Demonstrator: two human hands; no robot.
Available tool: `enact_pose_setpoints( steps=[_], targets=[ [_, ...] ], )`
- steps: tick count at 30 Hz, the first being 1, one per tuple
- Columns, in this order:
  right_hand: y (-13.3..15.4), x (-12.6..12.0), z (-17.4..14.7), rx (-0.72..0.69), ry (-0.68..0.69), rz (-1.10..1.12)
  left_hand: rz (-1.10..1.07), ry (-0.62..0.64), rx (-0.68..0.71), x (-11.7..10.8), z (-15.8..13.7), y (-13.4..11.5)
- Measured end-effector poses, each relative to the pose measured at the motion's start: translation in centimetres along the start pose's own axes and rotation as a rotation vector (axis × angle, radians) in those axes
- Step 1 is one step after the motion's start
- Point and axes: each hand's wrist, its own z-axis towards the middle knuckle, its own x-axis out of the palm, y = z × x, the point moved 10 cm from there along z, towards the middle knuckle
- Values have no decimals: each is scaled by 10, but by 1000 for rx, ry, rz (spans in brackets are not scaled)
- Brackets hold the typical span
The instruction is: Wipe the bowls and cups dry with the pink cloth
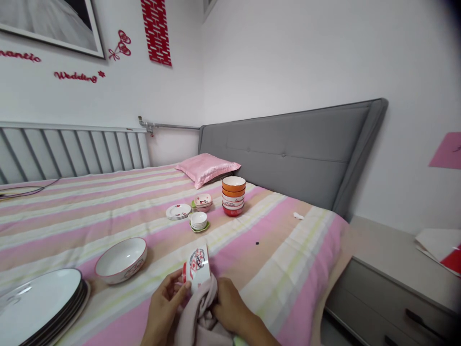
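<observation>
At 7 o'clock from view centre, the left grip (166,297) holds the bowl (198,263) sideways near its base; the right grip (229,307) bunches the cloth (194,315) at its rim. Steady base support and light cloth pressure should serve best.

Bowl stack (233,198) ahead, room rightward
</observation>
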Motion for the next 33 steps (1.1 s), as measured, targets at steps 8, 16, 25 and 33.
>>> enact_pose_setpoints(
  steps=[8,16,25,33],
  targets=[
    [-25,11,4,-20,-76,-256,-54,-43,-73,1,-4,0],
    [-10,-4,0,-28,-131,-99,-25,-77,-38,-5,-7,0],
    [19,-14,7,20,-102,763,24,48,32,6,-5,-7],
    [6,0,1,25,-6,305,81,-17,39,-1,-1,-6]
  ],
)
